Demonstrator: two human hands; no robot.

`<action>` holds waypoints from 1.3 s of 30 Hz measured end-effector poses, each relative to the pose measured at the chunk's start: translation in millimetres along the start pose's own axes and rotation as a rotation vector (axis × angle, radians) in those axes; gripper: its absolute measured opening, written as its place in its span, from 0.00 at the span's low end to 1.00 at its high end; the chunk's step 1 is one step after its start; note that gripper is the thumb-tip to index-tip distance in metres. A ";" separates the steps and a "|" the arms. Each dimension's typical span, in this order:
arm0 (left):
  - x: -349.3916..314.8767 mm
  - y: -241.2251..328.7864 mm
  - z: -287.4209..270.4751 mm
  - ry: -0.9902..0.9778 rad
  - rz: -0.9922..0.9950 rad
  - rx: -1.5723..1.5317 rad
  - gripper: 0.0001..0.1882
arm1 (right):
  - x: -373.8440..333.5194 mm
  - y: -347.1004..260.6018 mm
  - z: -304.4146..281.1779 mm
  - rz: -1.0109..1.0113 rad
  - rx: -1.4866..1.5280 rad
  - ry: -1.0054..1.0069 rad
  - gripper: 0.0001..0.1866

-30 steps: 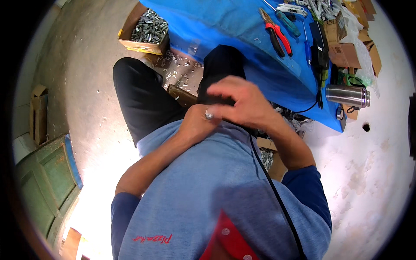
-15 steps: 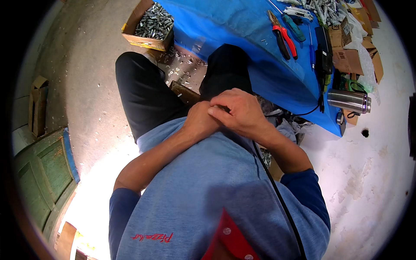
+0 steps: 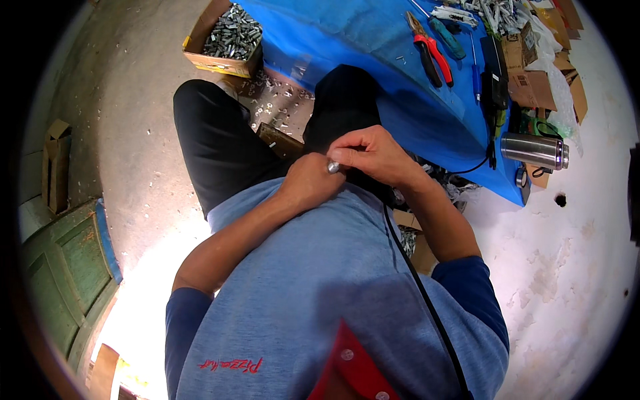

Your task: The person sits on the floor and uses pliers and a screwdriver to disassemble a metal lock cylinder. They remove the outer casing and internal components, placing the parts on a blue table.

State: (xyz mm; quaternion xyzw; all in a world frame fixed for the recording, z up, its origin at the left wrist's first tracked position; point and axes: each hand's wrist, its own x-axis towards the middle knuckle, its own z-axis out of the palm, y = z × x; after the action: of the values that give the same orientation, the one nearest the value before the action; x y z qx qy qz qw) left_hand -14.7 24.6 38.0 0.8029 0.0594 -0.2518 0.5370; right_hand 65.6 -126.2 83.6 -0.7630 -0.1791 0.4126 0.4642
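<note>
Above my lap my two hands are close together. A small rounded silver metal piece [image 3: 333, 167] shows at the thumb side of my left hand [image 3: 308, 181], whose fingers are curled closed around it. The fingers of my right hand [image 3: 375, 157] are bent in a pinch, with the thumb tip right by the metal piece. Whatever lies between those fingertips is too small or hidden to make out.
A cardboard box [image 3: 220, 65] of small metal pieces stands on the floor ahead. On the blue-covered table [image 3: 373, 40] at right are red-handled pliers [image 3: 432, 52], a screwdriver [image 3: 476, 77] and a steel flask [image 3: 533, 151]. A black cable [image 3: 427, 293] runs down my shirt.
My right hand has shifted off the top of the left, with its fingers pulled back. The silver metal piece, hidden before, now shows. The whole view has shifted slightly.
</note>
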 end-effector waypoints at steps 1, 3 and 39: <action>0.5 -0.2 0.3 0.002 -0.007 0.011 0.16 | -1.6 1.1 1.0 -0.040 -0.017 0.011 0.11; 0.6 -2.9 2.0 0.026 0.027 0.008 0.17 | -5.6 5.3 3.6 -0.120 -0.052 0.034 0.10; 10.7 -10.5 11.0 -0.129 0.025 0.037 0.17 | 6.8 10.5 -8.0 -0.378 -0.249 -0.100 0.11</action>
State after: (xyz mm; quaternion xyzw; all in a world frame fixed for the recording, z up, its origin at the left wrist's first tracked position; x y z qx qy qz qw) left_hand -13.0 17.3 21.0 0.7956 0.0098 -0.2974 0.5278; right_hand 74.9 -131.5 73.3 -0.7461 -0.3910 0.3302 0.4258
